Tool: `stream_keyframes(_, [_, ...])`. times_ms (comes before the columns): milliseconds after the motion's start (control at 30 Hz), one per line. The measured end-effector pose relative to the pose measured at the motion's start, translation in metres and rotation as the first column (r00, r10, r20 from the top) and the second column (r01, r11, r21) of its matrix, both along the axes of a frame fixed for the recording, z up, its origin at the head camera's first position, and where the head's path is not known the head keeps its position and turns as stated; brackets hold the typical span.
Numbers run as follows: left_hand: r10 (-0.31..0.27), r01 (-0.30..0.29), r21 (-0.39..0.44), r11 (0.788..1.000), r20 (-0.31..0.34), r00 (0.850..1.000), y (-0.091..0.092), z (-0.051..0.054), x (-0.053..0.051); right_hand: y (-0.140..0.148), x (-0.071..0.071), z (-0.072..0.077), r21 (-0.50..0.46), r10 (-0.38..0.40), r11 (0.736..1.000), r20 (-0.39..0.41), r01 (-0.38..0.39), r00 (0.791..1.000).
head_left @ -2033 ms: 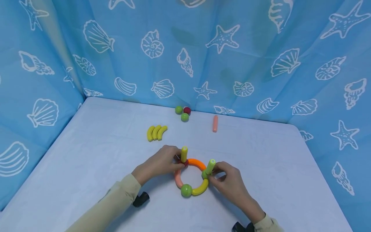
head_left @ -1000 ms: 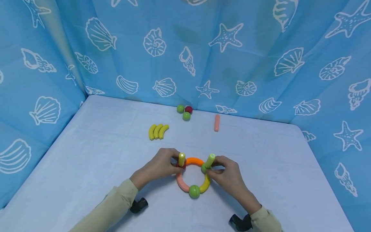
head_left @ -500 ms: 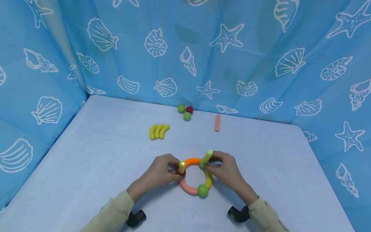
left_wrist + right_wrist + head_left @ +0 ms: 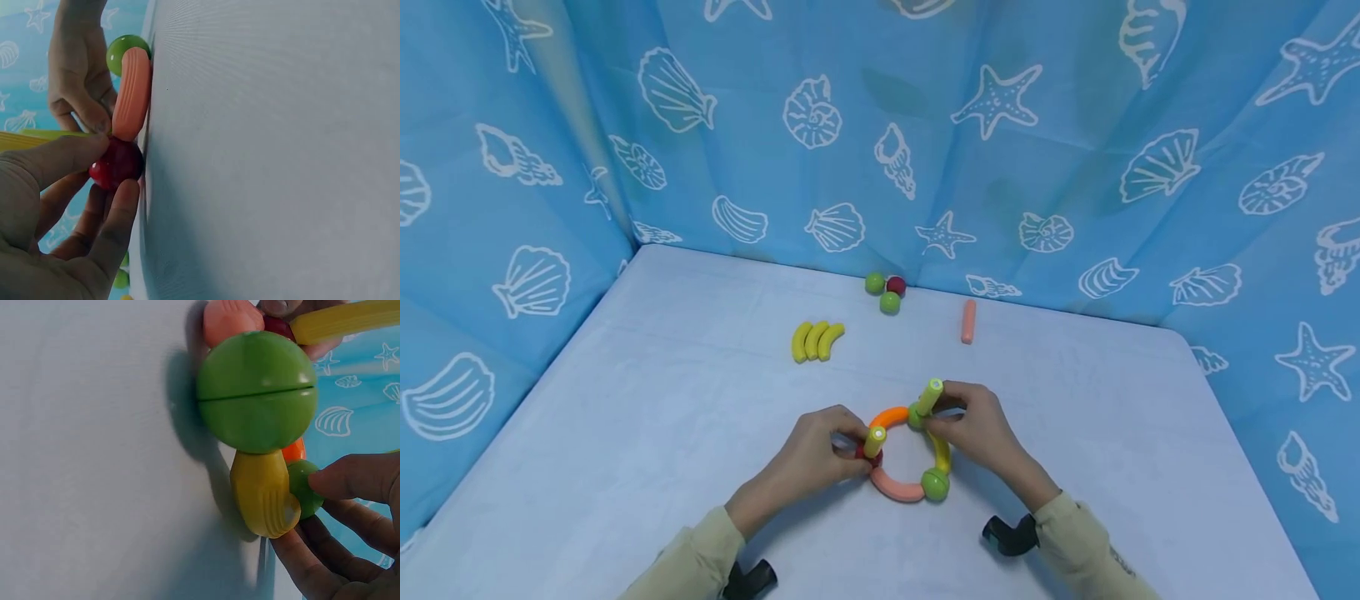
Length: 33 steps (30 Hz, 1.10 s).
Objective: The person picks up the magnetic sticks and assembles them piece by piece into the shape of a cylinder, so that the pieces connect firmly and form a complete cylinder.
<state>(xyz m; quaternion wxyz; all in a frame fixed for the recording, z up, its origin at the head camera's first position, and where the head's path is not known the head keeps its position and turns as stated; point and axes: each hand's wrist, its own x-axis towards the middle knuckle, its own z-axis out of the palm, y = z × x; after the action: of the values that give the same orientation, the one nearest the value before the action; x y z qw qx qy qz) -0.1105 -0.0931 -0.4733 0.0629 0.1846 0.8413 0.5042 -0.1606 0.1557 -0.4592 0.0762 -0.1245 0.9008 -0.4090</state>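
Observation:
Curved rods and balls form a ring on the table: an orange rod, a pink rod and a yellow rod. My left hand pinches the red ball at the ring's left; a yellow rod stands up from it. At the far right my right hand grips a green ball, which bears a leaning light green rod. A larger-looking, grooved green ball joins the pink and yellow rods at the front right, untouched by either hand.
Several loose pieces lie farther back on the white table: yellow curved rods, green balls with a red ball, and a straight pink rod. A blue shell-patterned curtain borders the table.
Both hands have turned the ring counterclockwise on the table. The red ball came nearer, the right hand's green ball went farther back, and the front green ball shifted right.

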Motion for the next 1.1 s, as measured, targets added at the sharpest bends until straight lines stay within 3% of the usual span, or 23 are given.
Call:
stream_keyframes(433, [0.04, -0.04, 0.001, 0.999, 0.06, 0.997, 0.001, -0.001, 0.004, -0.006, -0.012, 0.002, -0.032, 0.074, 0.997, 0.034, -0.073, 0.997])
stream_keyframes(1100, [0.044, -0.045, 0.026, 0.999, 0.052, 0.998, 0.001, -0.002, 0.007, -0.012, -0.017, 0.003, -0.018, 0.092, 0.996, 0.045, -0.091, 0.995])
